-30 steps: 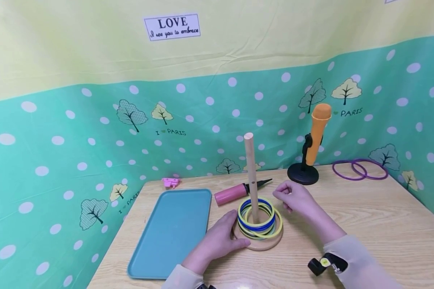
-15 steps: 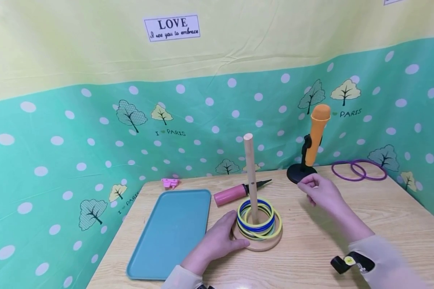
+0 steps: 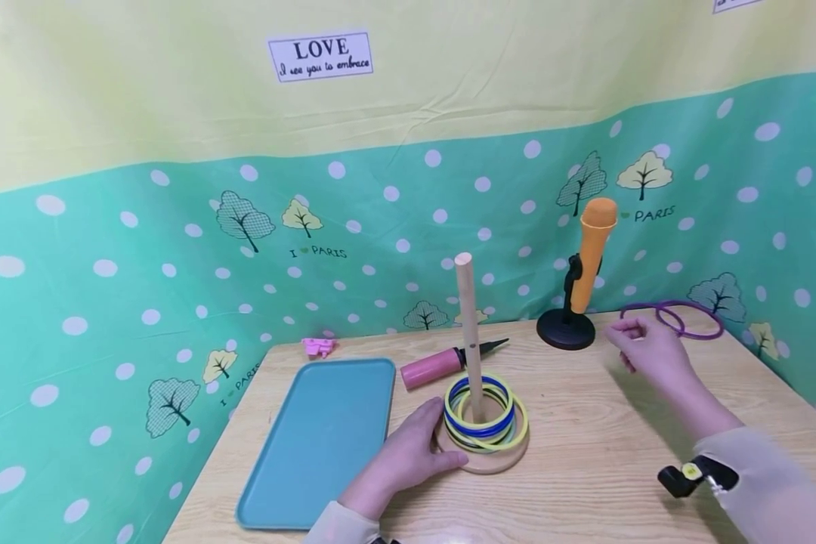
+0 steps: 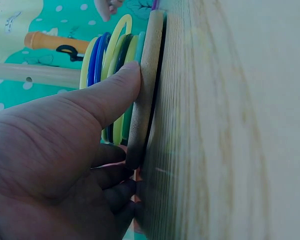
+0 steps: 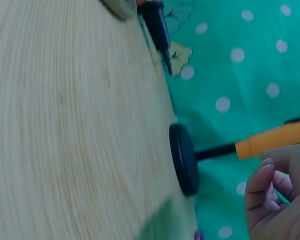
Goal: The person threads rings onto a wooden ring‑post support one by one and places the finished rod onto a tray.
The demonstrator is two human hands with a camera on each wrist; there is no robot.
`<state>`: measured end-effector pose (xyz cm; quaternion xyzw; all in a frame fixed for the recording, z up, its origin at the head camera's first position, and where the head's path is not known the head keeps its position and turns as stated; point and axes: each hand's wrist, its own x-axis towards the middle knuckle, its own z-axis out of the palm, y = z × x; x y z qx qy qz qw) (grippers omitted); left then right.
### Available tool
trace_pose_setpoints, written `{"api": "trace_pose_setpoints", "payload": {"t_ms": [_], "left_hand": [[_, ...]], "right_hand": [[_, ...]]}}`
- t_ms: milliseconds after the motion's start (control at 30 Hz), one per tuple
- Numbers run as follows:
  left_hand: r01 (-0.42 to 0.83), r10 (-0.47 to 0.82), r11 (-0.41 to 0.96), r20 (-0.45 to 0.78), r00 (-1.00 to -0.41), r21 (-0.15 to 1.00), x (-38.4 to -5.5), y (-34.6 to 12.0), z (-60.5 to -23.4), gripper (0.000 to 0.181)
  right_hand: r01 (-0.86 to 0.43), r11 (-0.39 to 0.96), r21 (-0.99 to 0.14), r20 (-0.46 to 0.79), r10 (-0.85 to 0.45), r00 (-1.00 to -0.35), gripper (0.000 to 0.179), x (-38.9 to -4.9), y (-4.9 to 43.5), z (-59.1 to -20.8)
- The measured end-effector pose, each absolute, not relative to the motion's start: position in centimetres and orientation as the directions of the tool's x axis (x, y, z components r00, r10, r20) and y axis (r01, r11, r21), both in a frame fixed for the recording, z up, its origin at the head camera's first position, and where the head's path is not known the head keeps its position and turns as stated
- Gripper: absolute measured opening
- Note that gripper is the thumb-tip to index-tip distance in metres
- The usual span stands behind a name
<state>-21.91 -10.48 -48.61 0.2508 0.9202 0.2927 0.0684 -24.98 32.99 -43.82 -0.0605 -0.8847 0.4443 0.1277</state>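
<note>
A round wooden base [image 3: 486, 462] carries an upright wooden peg [image 3: 471, 325], and yellow, blue, black and green rings [image 3: 479, 432] lie stacked around the peg. My left hand [image 3: 411, 446] grips the left edge of this base; in the left wrist view the thumb [image 4: 117, 87] lies on its rim and the fingers curl at the far side. Over the table's right part hovers my right hand [image 3: 653, 351], loosely curled and holding nothing that shows. It is nearest to two overlapping purple rings [image 3: 706, 338] at the back right, and covers part of them.
An orange microphone [image 3: 591, 264] leans on a black stand [image 3: 566, 331] left of my right hand. Behind the peg lies a pink hand pump [image 3: 431, 369] with a black nozzle. A blue tray [image 3: 319, 438] lies on the left, with a small pink toy [image 3: 319, 347] behind it.
My right hand has moved right, from beside the stacked rings, past the microphone stand, towards the purple rings. My left hand has stayed on the wooden base.
</note>
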Motion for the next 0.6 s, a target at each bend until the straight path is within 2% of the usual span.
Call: {"api": "trace_pose_setpoints", "payload": {"t_ms": [167, 367, 600], "left_hand": [[0.425, 0.504, 0.700, 0.026, -0.864, 0.574, -21.8, -10.6, -48.6, 0.104], [0.426, 0.503, 0.701, 0.027, -0.864, 0.572, -21.7, -10.5, -48.5, 0.104], [0.430, 0.505, 0.705, 0.027, -0.863, 0.563, -21.9, -10.5, -48.7, 0.103]], "right_hand": [[0.016, 0.640, -0.768, 0.202, 0.266, -0.943, 0.049, -25.4, 35.0, -44.1], [0.088, 0.689, -0.720, 0.176, 0.303, -0.937, 0.053, -25.8, 37.7, -44.9], [0.106, 0.689, -0.717, 0.179, 0.328, -0.928, 0.052, -26.2, 40.7, -46.2]]}}
